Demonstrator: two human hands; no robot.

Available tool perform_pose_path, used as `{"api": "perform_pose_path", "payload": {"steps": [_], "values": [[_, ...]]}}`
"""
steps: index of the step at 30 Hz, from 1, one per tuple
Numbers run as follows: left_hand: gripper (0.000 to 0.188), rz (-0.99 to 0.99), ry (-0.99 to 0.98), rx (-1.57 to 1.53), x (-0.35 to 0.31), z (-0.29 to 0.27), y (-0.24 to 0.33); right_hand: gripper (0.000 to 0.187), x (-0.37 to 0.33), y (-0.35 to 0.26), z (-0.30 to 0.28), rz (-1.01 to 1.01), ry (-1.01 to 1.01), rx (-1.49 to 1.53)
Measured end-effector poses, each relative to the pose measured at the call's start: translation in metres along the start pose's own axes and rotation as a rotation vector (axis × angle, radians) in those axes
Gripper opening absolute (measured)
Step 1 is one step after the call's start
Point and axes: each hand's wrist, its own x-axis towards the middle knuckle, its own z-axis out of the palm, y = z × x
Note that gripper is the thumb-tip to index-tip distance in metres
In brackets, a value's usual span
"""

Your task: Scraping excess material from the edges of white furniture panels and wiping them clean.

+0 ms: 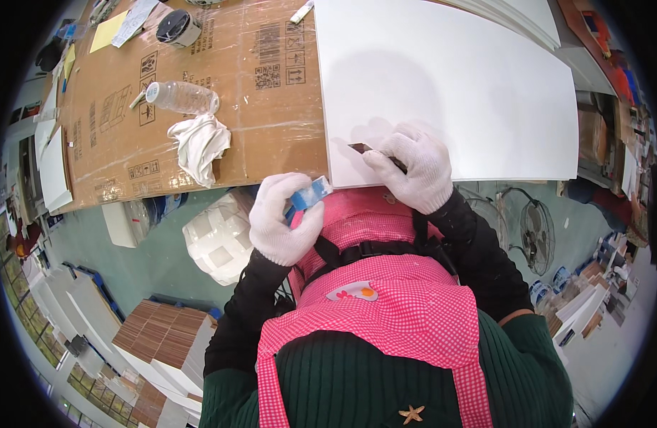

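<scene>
My left hand, in a white knit glove, is closed around a small blue block with a whitish face. It is just off the table's near edge, in front of my pink checked apron. Over the near left part of a white panel, my gloved right hand grips a thin dark knife blade. Its pointed tip sticks out to the left past my fingers, and the other end shows below them. I cannot tell whether the tip touches the panel. My fingers partly cover both things.
Cardboard covers the table's left side. On it lie a clear plastic bottle, a crumpled white cloth, a dark-topped tub, a white tube and yellow paper. A floor fan stands beyond my right arm.
</scene>
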Motion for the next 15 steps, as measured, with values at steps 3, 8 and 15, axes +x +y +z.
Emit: {"api": "perform_pose_path", "payload": {"steps": [3, 8, 15], "values": [[0.042, 0.054, -0.052, 0.102, 0.004, -0.002, 0.007, 0.013, 0.002, -0.005, -0.003, -0.032, 0.016, -0.036], [0.043, 0.055, 0.013, 0.017, 0.006, -0.002, -0.001, 0.014, 0.003, -0.004, -0.003, 0.036, 0.001, 0.008], [0.036, -0.060, 0.305, -0.314, 0.037, -0.009, -0.006, 0.013, 0.000, -0.005, -0.006, 0.080, 0.028, 0.104]]}}
